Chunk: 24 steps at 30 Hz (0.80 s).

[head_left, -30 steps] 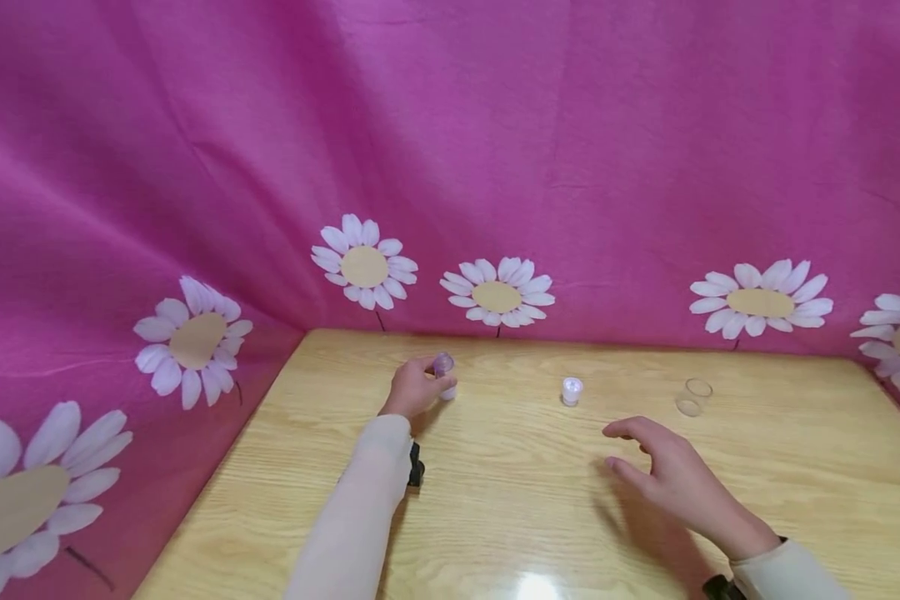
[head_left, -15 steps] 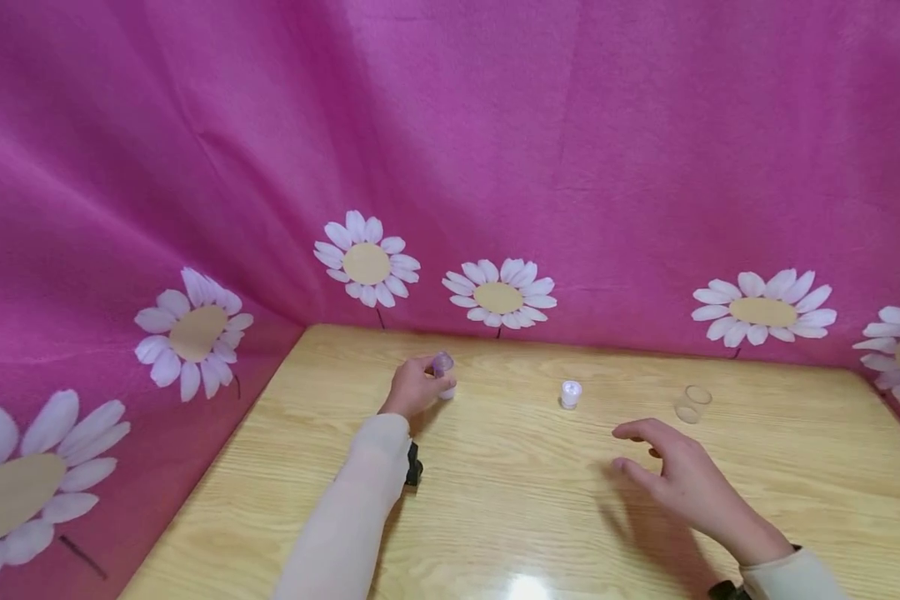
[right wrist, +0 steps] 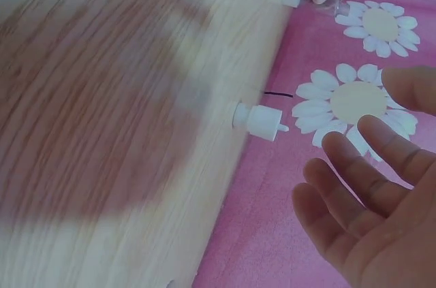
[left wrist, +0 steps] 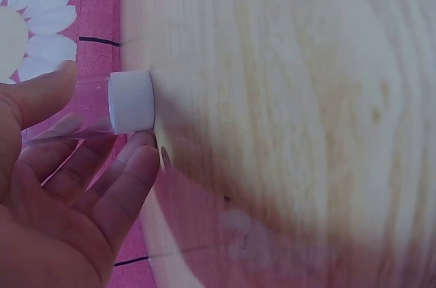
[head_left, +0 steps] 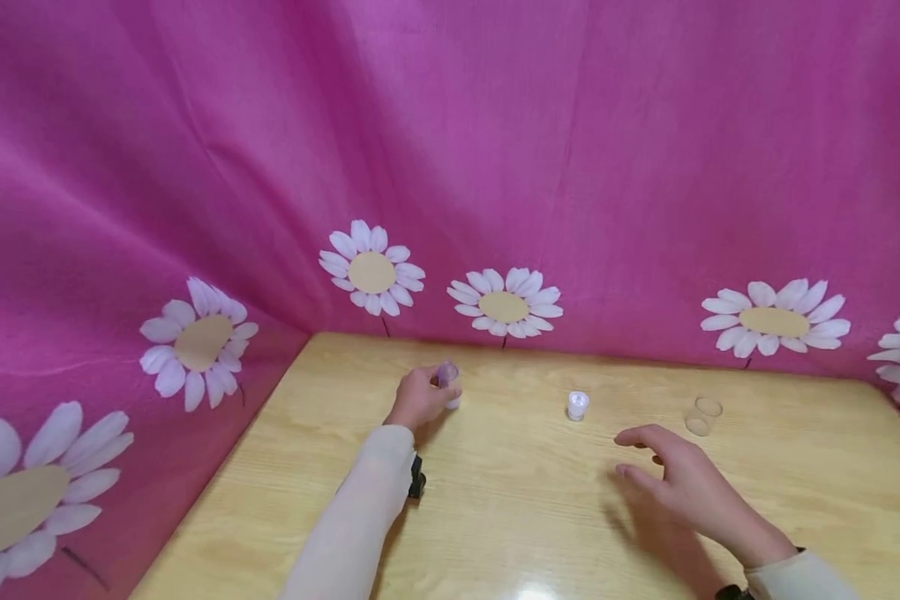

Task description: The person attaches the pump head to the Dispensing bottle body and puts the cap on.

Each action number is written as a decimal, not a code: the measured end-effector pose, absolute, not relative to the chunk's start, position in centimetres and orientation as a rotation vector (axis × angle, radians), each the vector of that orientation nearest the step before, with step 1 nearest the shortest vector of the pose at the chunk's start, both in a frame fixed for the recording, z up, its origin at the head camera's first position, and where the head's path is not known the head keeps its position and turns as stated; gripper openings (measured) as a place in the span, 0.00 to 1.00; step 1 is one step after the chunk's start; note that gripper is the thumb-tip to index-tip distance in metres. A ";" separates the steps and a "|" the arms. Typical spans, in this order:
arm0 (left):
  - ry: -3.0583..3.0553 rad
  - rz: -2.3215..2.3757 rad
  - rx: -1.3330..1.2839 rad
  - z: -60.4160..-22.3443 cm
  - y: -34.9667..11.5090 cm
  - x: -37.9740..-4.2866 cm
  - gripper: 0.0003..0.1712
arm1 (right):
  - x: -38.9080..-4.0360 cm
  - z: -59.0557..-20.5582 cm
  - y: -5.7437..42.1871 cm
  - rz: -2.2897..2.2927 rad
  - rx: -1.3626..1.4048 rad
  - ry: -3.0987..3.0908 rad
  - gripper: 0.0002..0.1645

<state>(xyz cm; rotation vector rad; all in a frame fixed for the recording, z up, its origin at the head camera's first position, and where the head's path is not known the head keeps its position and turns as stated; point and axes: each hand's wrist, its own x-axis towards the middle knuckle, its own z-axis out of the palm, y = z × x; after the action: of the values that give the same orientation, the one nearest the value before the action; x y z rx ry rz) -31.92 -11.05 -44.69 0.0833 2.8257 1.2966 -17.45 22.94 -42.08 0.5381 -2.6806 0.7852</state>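
Note:
My left hand [head_left: 418,398] grips a small clear cylinder [head_left: 447,372] with a white base [left wrist: 131,103]. Thumb and fingers lie around the clear part, and the base stands on the wooden table. Some way to the right stands a small white piece [head_left: 577,406]. In the right wrist view this white piece [right wrist: 264,122] has a narrower foot and a short tip. My right hand [head_left: 678,479] hovers over the table, fingers loosely bent, holding nothing. Nearest to it are the white piece and a clear open tube [head_left: 702,415] standing farther back.
The light wooden table [head_left: 510,508] ends at a pink cloth [head_left: 615,167] printed with white daisies, which hangs along the back and left. A lamp's glare shows near the table's front. Both wrists wear dark straps.
The head view has shifted slightly, so everything on the table appears a little lower. Both hands keep nearly the same pose, and the left hand still grips the clear cylinder.

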 end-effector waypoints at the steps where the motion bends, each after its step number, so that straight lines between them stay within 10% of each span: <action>1: 2.818 1.295 0.083 -44.7 -11.1 -31.8 0.27 | -17.3 -42.1 23.0 0.783 0.534 -2.684 0.17; 24: 2.825 1.286 0.104 -45.1 -11.1 -31.7 0.22 | -18.1 -41.4 23.8 0.842 0.558 -2.761 0.16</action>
<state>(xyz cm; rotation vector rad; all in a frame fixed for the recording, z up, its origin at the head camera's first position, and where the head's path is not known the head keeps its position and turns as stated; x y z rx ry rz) -31.67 -11.15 -45.08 0.1044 2.8251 1.2860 -18.06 23.75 -41.43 0.5582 -2.7614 0.8420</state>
